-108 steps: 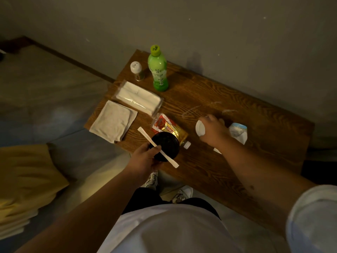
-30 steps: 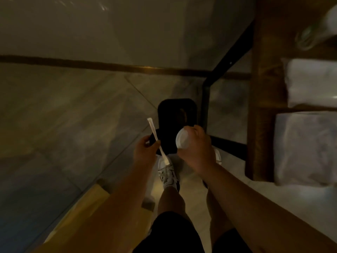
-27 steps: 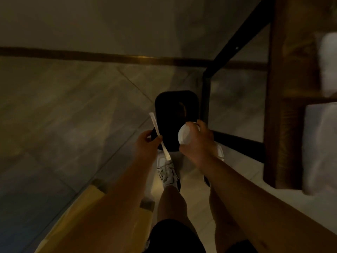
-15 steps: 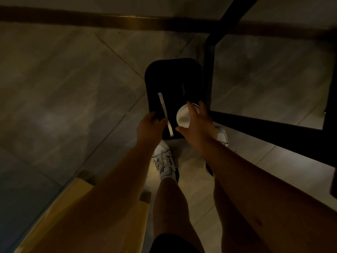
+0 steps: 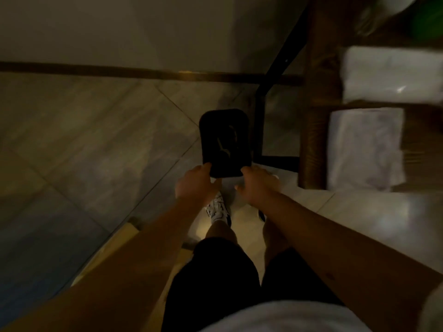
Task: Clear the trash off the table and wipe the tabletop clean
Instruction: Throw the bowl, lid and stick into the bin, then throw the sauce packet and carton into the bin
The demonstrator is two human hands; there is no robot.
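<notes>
Your left hand (image 5: 195, 182) and right hand (image 5: 257, 185) hover empty, fingers loose, just short of the near rim of the black bin (image 5: 225, 142) on the floor. Half a second ago they carried a lid, a stirrer and a white cup over that bin; dim shapes inside it suggest that load has dropped. To the bin's right, the wooden table (image 5: 316, 116) holds a folded cloth (image 5: 366, 149), a wrapped tissue pack (image 5: 388, 75) and a green bottle (image 5: 429, 20) beyond it. More trash likely waits there, out of frame, before wiping begins.
</notes>
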